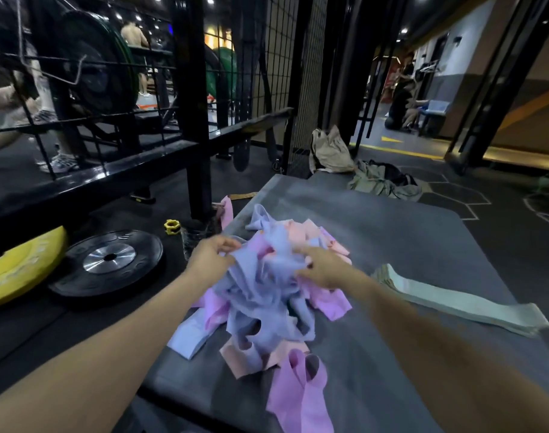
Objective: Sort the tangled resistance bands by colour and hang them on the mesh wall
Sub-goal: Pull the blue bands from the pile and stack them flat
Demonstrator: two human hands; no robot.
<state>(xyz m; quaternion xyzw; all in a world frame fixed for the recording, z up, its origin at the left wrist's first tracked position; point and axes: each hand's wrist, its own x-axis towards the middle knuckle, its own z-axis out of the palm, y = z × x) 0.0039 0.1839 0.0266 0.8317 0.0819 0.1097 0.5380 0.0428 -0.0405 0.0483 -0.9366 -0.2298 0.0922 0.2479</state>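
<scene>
A tangled heap of resistance bands (267, 295) lies on a grey mat (392, 232): pale blue, pink, purple and peach ones mixed together. My left hand (212, 260) pinches a pale blue band at the heap's upper left. My right hand (324, 267) grips bands at the heap's upper right, fingers curled into the fabric. A flat stack of pale green bands (460, 303) lies apart on the mat's right side. A purple band (301, 398) trails toward me. The black mesh wall (285, 57) stands behind the mat.
A black weight plate (109, 264) and a yellow plate (20, 267) lie on the floor to the left, with a yellow collar (172, 226) and a clear cup (193, 240) near the black rack post (198, 170). A beige bag (329, 151) and clothes (385, 182) lie beyond the mat. People are in the background.
</scene>
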